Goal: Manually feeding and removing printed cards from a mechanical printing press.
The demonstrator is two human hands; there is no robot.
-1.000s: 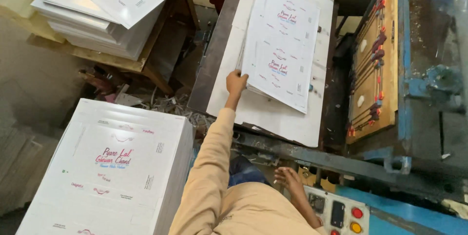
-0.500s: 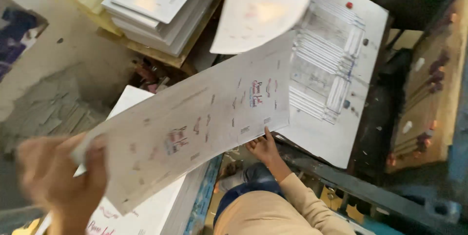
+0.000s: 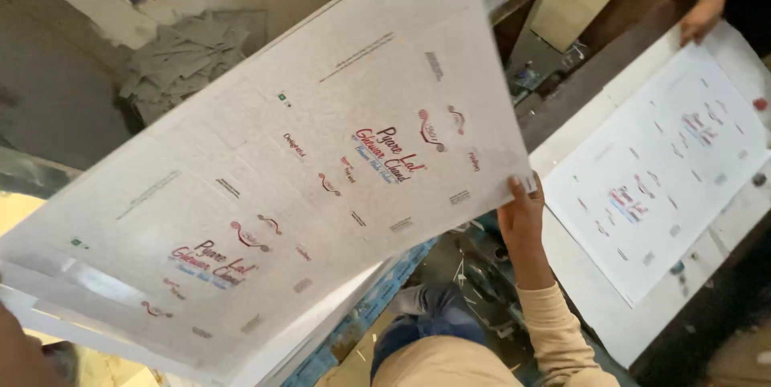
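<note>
Right, the big white printed card sheet (image 3: 273,186) fills the left and centre of the frame, held up in the air and tilted, its low corner at lower left, its high edge running off the top centre. It's printed w/ red and blue logos and faint crease lines for carton blanks.

The right hand (image 3: 520,214) pinches the sheet's right-hand corner just right of centre, thumb on the printed face, fingers behind. The beige sleeve (image 3: 554,331) runs down to the bottom edge. The left hand (image 3: 18,351) shows only as a blurred sliver at the bottom left corner, under the sheet's low edge; can't tell if it's closed on the sheet or just beneath it.

To carry a sheet this wide well, I'd judge: keep both grips at opposite corners, hold it taut enough that it doesn't sag or fold mid-span, and keep the thumb flat, not digging in, so the print isn't dented.

Below the sheet, lower left, the edge of a white stack (image 3: 321,331) peeks out, directly under it. At right, another printed sheet (image 3: 658,170) lies flat on a white machine bed (image 3: 590,323), well apart from the held one. Another person's hand (image 3: 700,22) rests at that sheet's top corner, upper right of the frame. Grey offcuts (image 3: 181,54) litter the floor, upper left.
</note>
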